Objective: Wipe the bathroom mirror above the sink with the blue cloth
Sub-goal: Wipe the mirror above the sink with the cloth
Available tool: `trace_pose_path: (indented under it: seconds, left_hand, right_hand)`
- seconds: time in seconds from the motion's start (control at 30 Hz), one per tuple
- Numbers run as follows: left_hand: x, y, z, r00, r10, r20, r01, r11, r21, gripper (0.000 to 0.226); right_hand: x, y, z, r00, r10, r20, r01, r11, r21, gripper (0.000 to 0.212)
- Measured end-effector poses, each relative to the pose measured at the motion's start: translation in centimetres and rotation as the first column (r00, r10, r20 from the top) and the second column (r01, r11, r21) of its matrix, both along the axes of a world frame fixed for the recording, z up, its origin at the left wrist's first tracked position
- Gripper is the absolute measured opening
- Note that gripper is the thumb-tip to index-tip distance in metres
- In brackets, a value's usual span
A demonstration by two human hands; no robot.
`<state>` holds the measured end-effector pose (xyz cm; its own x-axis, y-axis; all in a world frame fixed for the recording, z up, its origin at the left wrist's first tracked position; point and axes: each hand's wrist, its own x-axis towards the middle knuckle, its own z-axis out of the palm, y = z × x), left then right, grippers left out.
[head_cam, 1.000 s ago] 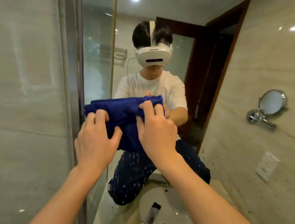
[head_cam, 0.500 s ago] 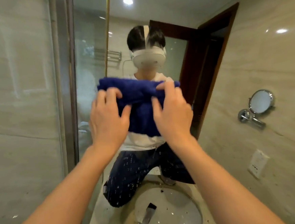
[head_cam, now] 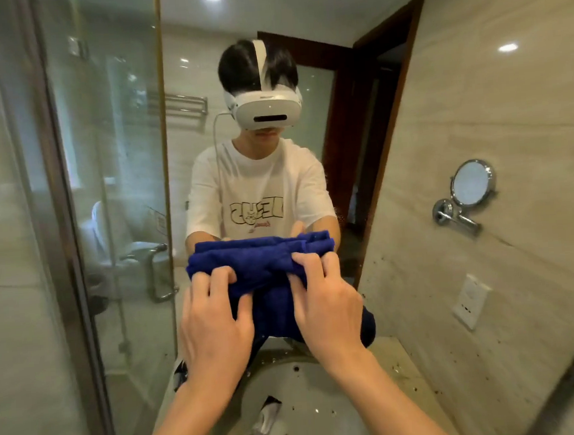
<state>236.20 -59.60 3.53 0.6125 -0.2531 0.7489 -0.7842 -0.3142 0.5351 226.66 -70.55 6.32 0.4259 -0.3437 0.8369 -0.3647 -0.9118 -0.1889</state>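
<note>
The blue cloth (head_cam: 258, 264) is bunched and pressed flat against the bathroom mirror (head_cam: 393, 140), low in the glass and just above the reflected sink. My left hand (head_cam: 215, 329) grips its left part, fingers spread over the folds. My right hand (head_cam: 326, 303) grips its right part, fingertips curled into the fabric. Both arms reach forward from the bottom of the view. The cloth's lower part hangs down between my hands. The mirror shows a person in a white T-shirt and a white headset holding the same cloth.
The mirror's dark frame (head_cam: 73, 268) runs down the left side beside a tiled wall (head_cam: 14, 307). Reflected in the glass are a white sink (head_cam: 310, 397) with a faucet (head_cam: 264, 425), a round wall mirror (head_cam: 472, 184), a wall socket (head_cam: 469, 301) and a dark door frame (head_cam: 391, 123).
Both hands and the cloth have slid down the mirror, from face height half a second ago to waist height now. The cloth stays gripped in both hands.
</note>
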Motion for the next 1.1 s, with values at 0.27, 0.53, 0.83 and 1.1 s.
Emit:
trace_pose_path:
  seconds: [0.27,0.53,0.83,1.1]
  left_hand:
    - [-1.4,-3.7,14.0,0.978,0.018,0.207,0.009,0.992,-0.128,0.027]
    - [-5.2,-8.3,15.6,0.946,0.041,0.323,-0.007,0.994,-0.108,0.029]
    - [-9.6,-9.4,-0.1,0.991,-0.129,0.033,0.126,0.988,0.095,0.037]
    - [-11.7,-14.1,14.2,0.947,-0.061,0.316,0.076,0.996,-0.036,0.028]
  right_hand:
    - [-2.4,-3.3,13.4,0.977,0.007,0.214,-0.003,1.000,-0.016,0.021]
    - [-5.6,-7.9,14.0,0.947,-0.002,0.320,0.018,0.999,-0.047,0.022]
    - [-10.3,-10.0,-1.0,0.997,-0.045,0.070,0.039,0.996,0.079,0.024]
    - [-12.8,-14.1,11.7,0.943,-0.017,0.332,-0.031,0.990,0.139,0.016]
